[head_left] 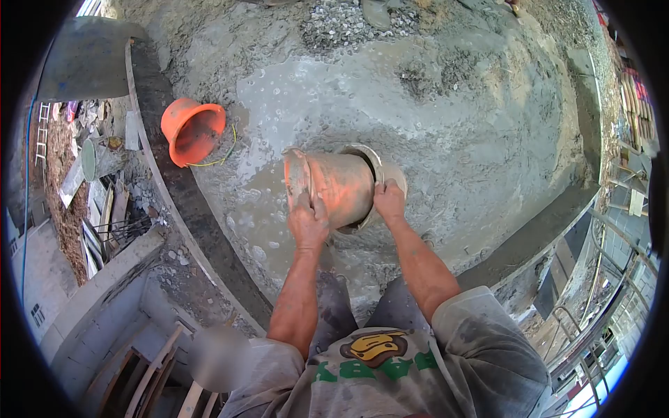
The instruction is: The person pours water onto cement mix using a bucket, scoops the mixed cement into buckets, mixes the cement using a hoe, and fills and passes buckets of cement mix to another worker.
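An orange bucket (338, 182) smeared with grey cement lies tilted sideways in front of me, its rim towards the left. My left hand (309, 221) is closed on that rim. The bucket's base end sits at the mouth of a second cement-coated bucket (395, 180); how far it reaches inside is hidden. My right hand (389, 200) is closed on the second bucket's rim. Wet grey concrete (446, 167) spreads beneath and around both buckets.
Another orange bucket (198, 136) with a thin yellow-green handle lies tipped at the left edging (150, 129). Gravel (341, 26) is heaped at the far side. Boards and rubble (104, 202) lie beyond the left edge, and metal bars (592, 334) stand at lower right.
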`<state>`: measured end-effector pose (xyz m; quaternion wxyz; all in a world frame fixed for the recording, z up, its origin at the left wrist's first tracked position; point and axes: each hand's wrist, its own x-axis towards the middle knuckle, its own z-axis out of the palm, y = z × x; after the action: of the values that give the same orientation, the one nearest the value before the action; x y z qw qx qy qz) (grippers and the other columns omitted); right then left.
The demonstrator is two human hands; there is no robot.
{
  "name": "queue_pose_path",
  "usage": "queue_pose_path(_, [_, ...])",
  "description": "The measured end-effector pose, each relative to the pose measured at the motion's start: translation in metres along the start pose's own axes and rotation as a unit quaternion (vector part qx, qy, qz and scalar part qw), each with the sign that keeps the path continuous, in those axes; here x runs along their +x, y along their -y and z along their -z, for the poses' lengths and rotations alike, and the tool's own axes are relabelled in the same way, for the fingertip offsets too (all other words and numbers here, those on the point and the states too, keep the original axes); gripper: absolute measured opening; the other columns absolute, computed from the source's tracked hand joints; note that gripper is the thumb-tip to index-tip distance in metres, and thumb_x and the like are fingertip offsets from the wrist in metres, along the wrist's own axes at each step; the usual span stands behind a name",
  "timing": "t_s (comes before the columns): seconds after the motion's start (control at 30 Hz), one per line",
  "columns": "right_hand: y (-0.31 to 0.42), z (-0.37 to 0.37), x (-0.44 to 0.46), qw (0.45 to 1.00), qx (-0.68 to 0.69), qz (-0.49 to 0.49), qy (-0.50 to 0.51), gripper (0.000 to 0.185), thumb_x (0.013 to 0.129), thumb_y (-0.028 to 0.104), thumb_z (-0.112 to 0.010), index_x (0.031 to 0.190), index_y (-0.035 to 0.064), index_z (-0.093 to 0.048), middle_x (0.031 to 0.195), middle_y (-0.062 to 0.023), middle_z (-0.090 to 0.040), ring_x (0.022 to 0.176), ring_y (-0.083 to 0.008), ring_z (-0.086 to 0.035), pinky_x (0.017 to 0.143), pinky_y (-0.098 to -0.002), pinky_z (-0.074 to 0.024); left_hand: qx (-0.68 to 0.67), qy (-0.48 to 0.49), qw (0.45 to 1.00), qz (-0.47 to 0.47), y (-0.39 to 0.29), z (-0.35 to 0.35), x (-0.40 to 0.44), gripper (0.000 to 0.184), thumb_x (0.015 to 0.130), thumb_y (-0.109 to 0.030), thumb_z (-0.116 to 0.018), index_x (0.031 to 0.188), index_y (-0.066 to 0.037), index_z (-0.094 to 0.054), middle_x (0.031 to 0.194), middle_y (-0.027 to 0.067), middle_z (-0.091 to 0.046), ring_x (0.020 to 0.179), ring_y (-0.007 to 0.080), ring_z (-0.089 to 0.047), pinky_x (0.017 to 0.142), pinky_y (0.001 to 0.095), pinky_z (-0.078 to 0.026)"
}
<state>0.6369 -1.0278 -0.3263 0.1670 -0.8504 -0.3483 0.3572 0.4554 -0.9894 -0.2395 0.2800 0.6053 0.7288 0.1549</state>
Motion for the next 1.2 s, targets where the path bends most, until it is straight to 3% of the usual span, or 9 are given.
queue_pose_path(0.2, [-0.071,-0.016,-0.016,0.985,0.090,-0.071,0.129,0.028,0.082,0.025,-0.056,0.085,-0.0021,-0.052,0.081,-0.0279,-0.059,0.082,-0.0439,-0.058,0.074,-0.0471,-0.0450,-0.051,0.021,0.998,0.043,0.040,0.155,0.045,0.037,0.091,-0.031,-0.052,0.081,0.004,-0.056,0.062,0.0139,-0.055,0.057,0.0140,-0.052,0.053,0.0353,-0.041])
queue_pose_path(0.37, [-0.016,-0.020,-0.008,0.971,0.195,-0.019,0.135,0.031,0.079,0.028,-0.063,0.086,-0.0004,-0.053,0.080,-0.0195,-0.058,0.079,-0.0352,-0.058,0.073,-0.0432,-0.0455,0.050,0.088,0.995,0.001,0.043,0.133,0.009,0.036,0.089,-0.029,-0.055,0.083,0.006,-0.057,0.068,0.0152,-0.060,0.060,0.0192,-0.055,0.056,0.0364,-0.043])
queue_pose_path(0.47, [0.020,0.002,-0.031,0.973,0.156,0.086,0.147,0.087,0.078,0.049,-0.064,0.136,-0.0047,-0.026,0.132,-0.0273,-0.039,0.121,-0.0361,-0.042,0.101,-0.0385,-0.0344,0.045,0.095,0.994,0.012,0.003,0.100,-0.012,0.034,0.088,-0.028,-0.057,0.085,0.006,-0.057,0.070,0.0166,-0.061,0.061,0.0244,-0.058,0.059,0.0371,-0.045])
queue_pose_path(0.53, [0.045,0.068,-0.058,0.859,0.288,-0.009,0.424,0.107,0.074,0.062,-0.060,0.142,-0.0025,-0.007,0.141,-0.0289,-0.024,0.133,-0.0374,-0.025,0.109,-0.0369,-0.0218,0.010,0.155,0.988,0.014,-0.020,0.080,-0.038,0.032,0.087,-0.026,-0.057,0.086,0.006,-0.057,0.070,0.0171,-0.061,0.064,0.0257,-0.060,0.060,0.0379,-0.046])
queue_pose_path(0.63, [0.016,0.069,-0.081,0.899,0.236,-0.012,0.369,0.103,0.072,0.066,-0.058,0.139,-0.0037,-0.021,0.136,-0.0286,-0.035,0.126,-0.0365,-0.038,0.104,-0.0385,-0.0312,-0.027,0.293,0.951,-0.092,-0.057,0.035,-0.085,0.026,0.087,-0.021,-0.055,0.088,0.005,-0.058,0.072,0.0155,-0.063,0.065,0.0216,-0.064,0.058,0.0361,-0.047])
queue_pose_path(0.8, [-0.127,0.115,-0.062,0.908,0.237,-0.073,0.338,0.076,0.074,0.054,-0.064,0.125,0.0009,-0.045,0.115,-0.0222,-0.056,0.110,-0.0314,-0.054,0.093,-0.0404,-0.0423,-0.111,0.520,0.846,0.045,-0.177,-0.034,-0.163,0.024,0.091,-0.020,-0.049,0.096,0.002,-0.059,0.066,0.0090,-0.063,0.054,0.0096,-0.060,0.049,0.0267,-0.044])
queue_pose_path(0.9, [-0.218,0.151,-0.058,0.662,0.505,-0.286,0.473,0.058,0.079,0.041,-0.062,0.122,0.0035,-0.048,0.109,-0.0175,-0.060,0.097,-0.0281,-0.061,0.080,-0.0411,-0.0493,-0.040,0.597,0.801,-0.020,-0.266,-0.089,-0.165,0.031,0.093,-0.027,-0.048,0.098,0.001,-0.060,0.056,0.0044,-0.056,0.048,0.0085,-0.052,0.046,0.0254,-0.039])
queue_pose_path(1.07, [-0.388,0.207,-0.016,0.663,0.586,-0.324,0.335,0.043,0.080,0.022,-0.059,0.118,0.0030,-0.053,0.096,-0.0137,-0.065,0.078,-0.0264,-0.064,0.063,-0.0379,-0.0520,-0.052,0.647,0.760,-0.009,-0.342,-0.215,-0.163,0.042,0.095,-0.038,-0.045,0.092,0.001,-0.061,0.051,0.0003,-0.049,0.044,0.0076,-0.044,0.045,0.0240,-0.035])
queue_pose_path(1.2, [-0.528,0.315,0.084,0.893,0.342,-0.292,-0.012,0.045,0.069,0.013,-0.055,0.111,-0.0027,-0.058,0.091,-0.0232,-0.064,0.086,-0.0339,-0.063,0.074,-0.0372,-0.0485,-0.116,0.582,0.803,-0.041,-0.368,-0.386,-0.167,0.039,0.093,-0.037,-0.049,0.085,0.000,-0.060,0.052,-0.0007,-0.047,0.044,0.0079,-0.042,0.047,0.0240,-0.037])
